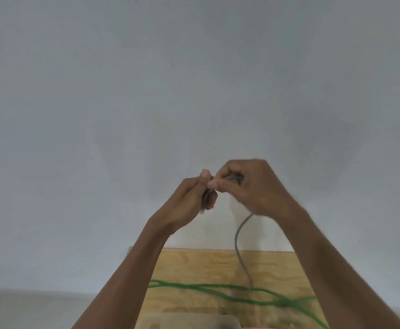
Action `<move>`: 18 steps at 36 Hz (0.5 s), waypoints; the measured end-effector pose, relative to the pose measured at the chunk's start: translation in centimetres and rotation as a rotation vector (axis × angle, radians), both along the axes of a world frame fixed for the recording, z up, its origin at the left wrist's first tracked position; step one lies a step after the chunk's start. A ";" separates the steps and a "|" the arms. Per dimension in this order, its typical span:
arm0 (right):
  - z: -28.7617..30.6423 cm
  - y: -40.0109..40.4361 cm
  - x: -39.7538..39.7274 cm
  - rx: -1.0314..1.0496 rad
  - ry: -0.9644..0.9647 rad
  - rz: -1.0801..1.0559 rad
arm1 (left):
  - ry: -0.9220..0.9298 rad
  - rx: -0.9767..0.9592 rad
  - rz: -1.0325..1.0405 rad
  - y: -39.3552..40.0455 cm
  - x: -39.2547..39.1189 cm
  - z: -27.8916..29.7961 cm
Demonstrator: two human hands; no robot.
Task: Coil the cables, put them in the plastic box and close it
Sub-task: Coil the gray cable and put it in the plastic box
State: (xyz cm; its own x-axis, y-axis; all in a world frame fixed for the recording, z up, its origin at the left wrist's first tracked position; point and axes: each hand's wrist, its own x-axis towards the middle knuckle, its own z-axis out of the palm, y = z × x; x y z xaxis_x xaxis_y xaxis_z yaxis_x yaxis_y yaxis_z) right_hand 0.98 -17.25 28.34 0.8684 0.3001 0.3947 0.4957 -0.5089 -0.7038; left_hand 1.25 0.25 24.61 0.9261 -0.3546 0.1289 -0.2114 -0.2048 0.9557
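Hands came first in the view: I held both of mine raised in front of a plain pale grey wall (194, 79), well above the table, with my forearms reaching up from the bottom corners. My left hand (189, 200) was curled shut around a small bundle of grey cable (238, 243), of which only a dark sliver showed between my fingers and palm, with a short stub poking out below the heel of the hand. My right hand (248, 186) sat just beside it, thumb tips nearly touching, and its fingers were pinched closed on the same grey cable, a loop of which showed under my knuckles. From beneath my right palm the loose length of that cable hung down in a gentle curve and dropped to the plywood tabletop (206, 264), where its end met the wood among the other wire. A green cable (218, 286) lay uncoiled across the plywood in long, loose waves, running from the left edge near my left forearm toward the lower right, partly hidden by my right forearm. At the very bottom edge, between my arms, I could see the rounded rim of a pale translucent plastic box (189, 320); the blur there kept me from telling whether it was open or had a lid on it. Beyond the table edge on the left, a lighter strip of floor (28, 309) met the wall.
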 end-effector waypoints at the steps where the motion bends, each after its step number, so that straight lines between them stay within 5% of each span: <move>1: 0.7 -0.4 0.6 0.042 0.006 0.023 | 0.068 -0.040 -0.020 -0.4 -0.3 0.0; 5: 1.5 -1.4 3.3 0.321 0.061 0.038 | 0.241 -0.225 -0.144 -2.0 -1.4 0.0; 12: -5.0 0.3 2.0 0.693 0.418 0.109 | 0.178 -0.484 -0.164 -3.2 -1.7 1.6; 18: -8.4 3.1 -1.7 0.518 0.333 -0.021 | 0.084 -0.458 -0.057 -2.3 -0.2 2.7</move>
State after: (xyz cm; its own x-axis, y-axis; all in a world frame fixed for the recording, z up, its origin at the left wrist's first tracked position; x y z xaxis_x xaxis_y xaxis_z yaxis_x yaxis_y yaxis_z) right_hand -0.71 -14.12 19.89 0.9737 0.1233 0.1916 0.2008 -0.0669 -0.9774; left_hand 1.03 -2.09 27.29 0.9206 -0.3297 0.2094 -0.1280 0.2517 0.9593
